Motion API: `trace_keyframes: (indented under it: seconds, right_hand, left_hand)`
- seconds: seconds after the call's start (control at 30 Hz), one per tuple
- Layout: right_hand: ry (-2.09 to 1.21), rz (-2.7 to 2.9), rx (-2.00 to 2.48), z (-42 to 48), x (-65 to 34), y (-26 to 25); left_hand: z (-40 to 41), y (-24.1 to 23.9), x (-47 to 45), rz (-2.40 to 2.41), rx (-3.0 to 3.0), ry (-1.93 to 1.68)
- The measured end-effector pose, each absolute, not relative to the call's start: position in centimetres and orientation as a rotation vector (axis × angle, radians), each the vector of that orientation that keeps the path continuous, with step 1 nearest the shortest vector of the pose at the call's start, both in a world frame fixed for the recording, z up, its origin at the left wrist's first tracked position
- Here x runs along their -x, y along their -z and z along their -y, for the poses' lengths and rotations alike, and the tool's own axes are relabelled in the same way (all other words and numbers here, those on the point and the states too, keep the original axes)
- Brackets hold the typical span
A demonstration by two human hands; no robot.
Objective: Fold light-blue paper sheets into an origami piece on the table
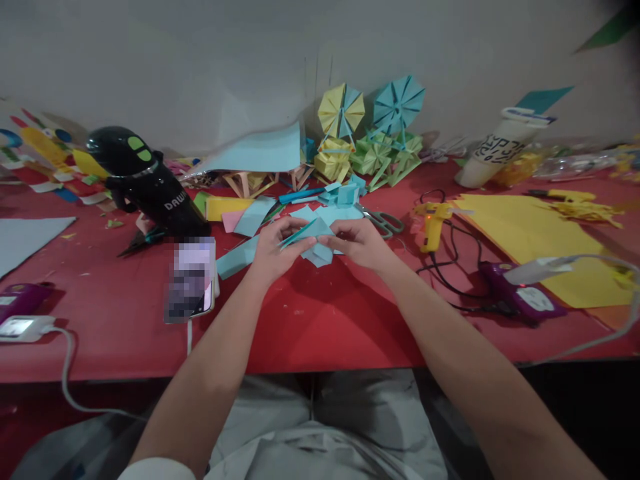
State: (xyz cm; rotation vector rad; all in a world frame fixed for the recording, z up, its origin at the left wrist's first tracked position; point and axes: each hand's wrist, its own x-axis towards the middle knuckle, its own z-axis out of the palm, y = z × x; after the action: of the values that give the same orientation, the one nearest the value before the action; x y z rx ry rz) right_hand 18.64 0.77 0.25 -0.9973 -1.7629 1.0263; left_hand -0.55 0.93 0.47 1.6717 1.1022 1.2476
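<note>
Between both hands, over the middle of the red table, is a folded sheet of blue paper (318, 231). My left hand (277, 245) is closed on its left side, thumb along the lower edge. On the right side, my right hand (359, 241) pinches the same paper with thumb and fingers. Smaller blue folded pieces show just below and behind it; whether they are joined to it I cannot tell. Grey-handled scissors (385, 221) lie right behind my right hand. A blue paper strip (237, 259) rests beside my left hand.
A phone (193, 280) and a black bottle (155, 187) stand on the left. Finished paper fans (399, 105) lean at the wall. A yellow glue gun (431, 223), purple power block (525, 297), yellow paper sheets (545, 247) and a white cup (493, 150) occupy the right, with cables between.
</note>
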Motion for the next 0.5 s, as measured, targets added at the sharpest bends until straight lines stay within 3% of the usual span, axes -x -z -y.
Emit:
trace_keyframes:
  seconds: [0.1, 0.33, 0.5]
  right_hand:
    - [-1.051, 1.77, 0.986, -0.8, -18.7, -0.4]
    - [-0.777, 1.782, 1.168, -0.5, -19.0, -0.7]
    - [-0.712, 1.733, 1.17, -0.7, -19.2, -0.1]
  left_hand:
    - [-0.7, -0.6, 0.5, -1.062, -1.683, -1.227]
    - [-0.9, -0.3, 0.5, -0.992, -1.553, -1.305]
    - [-1.6, -0.2, 0.8, -1.116, -0.993, -1.144]
